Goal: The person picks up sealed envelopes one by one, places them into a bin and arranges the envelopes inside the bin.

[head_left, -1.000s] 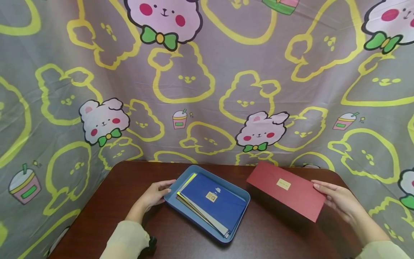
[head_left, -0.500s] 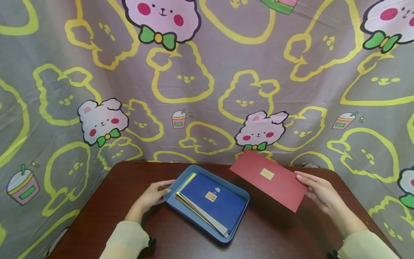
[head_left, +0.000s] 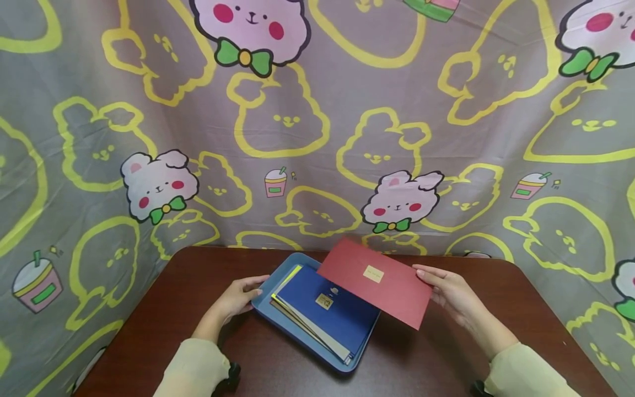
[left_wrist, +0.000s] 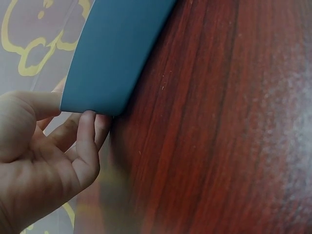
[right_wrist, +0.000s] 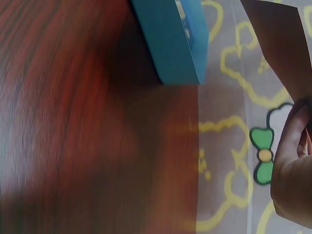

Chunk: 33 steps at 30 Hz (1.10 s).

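Observation:
At the blue tray's (head_left: pixel 310 348) left end, my left hand (head_left: pixel 237 300) holds the rim, thumb on top and fingers outside and below; the left wrist view shows this hand (left_wrist: pixel 53 151) at the tray's corner (left_wrist: pixel 112 68). My right hand (head_left: pixel 448 292) pinches the right edge of a thin, flat red rectangular item (head_left: pixel 379 292) with a small beige label, a booklet or an envelope. It is held in the air, tilted, covering the tray's far right part. Inside the tray lies a stack of flat items with a blue one (head_left: pixel 332 314) on top.
The tray stands on a dark red-brown wooden table (head_left: pixel 421 364). Behind the table hangs a grey curtain (head_left: pixel 317 209) with yellow outlines and cartoon rabbits. Yellow, brown and pale edges (head_left: pixel 302 325) show under the blue item.
My right hand has carried the red item leftward, from beside the tray to above its right part. My left hand and the tray have stayed in place.

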{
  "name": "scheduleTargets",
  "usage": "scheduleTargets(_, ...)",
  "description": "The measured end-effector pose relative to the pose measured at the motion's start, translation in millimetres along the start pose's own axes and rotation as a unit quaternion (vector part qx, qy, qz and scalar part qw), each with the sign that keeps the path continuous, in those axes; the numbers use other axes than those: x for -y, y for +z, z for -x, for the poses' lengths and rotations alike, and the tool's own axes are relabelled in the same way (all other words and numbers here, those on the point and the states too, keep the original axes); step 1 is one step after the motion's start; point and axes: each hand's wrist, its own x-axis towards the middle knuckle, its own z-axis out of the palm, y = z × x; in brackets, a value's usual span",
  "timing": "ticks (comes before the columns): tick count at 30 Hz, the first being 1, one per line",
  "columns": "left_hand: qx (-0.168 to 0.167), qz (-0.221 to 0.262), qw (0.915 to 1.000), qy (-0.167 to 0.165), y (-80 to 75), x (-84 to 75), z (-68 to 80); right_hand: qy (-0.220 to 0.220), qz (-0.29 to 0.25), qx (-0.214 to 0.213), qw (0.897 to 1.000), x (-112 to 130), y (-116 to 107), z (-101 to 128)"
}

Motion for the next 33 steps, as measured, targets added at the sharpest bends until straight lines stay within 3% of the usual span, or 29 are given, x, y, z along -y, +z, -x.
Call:
scheduleTargets(23,0.007,0.002,0.9998,0.018,0.2,2.2,0.6,0.005,-0.014,0.007,1.000,-16,69,-26)
scheduleTargets(33,0.006,0.004,0.9998,0.018,1.0,1.6,1.0,0.009,-0.029,0.040,0.999,-30,89,-29)
